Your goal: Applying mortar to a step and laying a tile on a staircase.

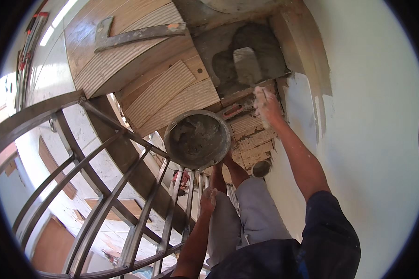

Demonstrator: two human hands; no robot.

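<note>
My right hand (268, 108) grips a trowel, its fingers closed round the handle. The flat grey trowel blade (247, 66) lies over wet grey mortar (265, 42) on a stair step, close to the wall. My left hand (208, 201) rests against my left knee, fingers loosely laid and holding nothing that I can see. In front of my knees stands a round bucket (198, 160) with grey mortar (195, 137) inside. Just right of the bucket, a tool with a reddish handle (233, 110) lies on a lower step.
A metal railing (86, 169) runs along the left, above a lower level where a person in red (181, 179) is partly visible. Wood-look tiles with ribbed backs (172, 104) and a metal square (139, 37) lie ahead. The pale wall (372, 116) rises at right; a small container (261, 169) stands beside it.
</note>
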